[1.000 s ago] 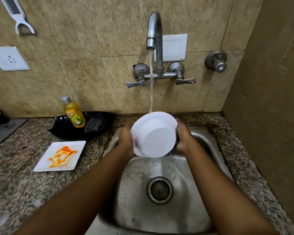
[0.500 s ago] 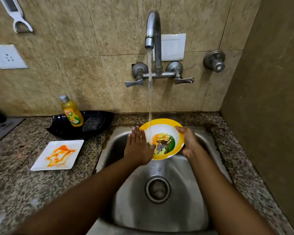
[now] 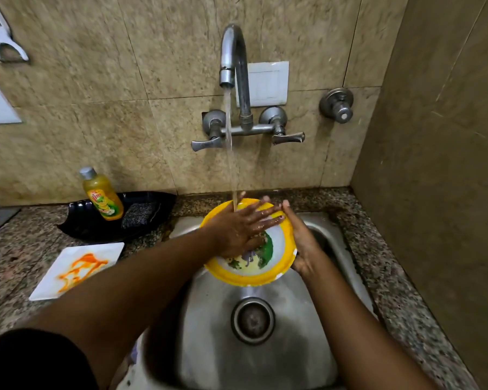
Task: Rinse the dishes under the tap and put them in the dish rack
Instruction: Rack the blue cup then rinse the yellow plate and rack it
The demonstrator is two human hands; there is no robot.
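Note:
A yellow-rimmed bowl [image 3: 254,273] with a green picture inside is tilted towards me above the steel sink [image 3: 206,333]. My right hand [image 3: 302,243] grips its right rim from behind. My left hand [image 3: 243,226] lies flat inside the bowl, fingers spread, covering its upper half. Water runs from the tap [image 3: 233,57] onto my left hand and the bowl's far edge. A white square plate [image 3: 76,270] smeared with orange sauce lies on the counter left of the sink. No dish rack is in view.
A black tray [image 3: 90,223] at the back left holds a yellow dish-soap bottle [image 3: 102,197] and a dark scrub pad [image 3: 138,215]. The granite counter [image 3: 383,271] wraps the sink. A tiled wall stands close on the right. The drain [image 3: 252,319] is below the bowl.
The bowl was turned from underside-facing to inside-facing me. My left hand then moved from its left rim to lie flat inside it, under the water.

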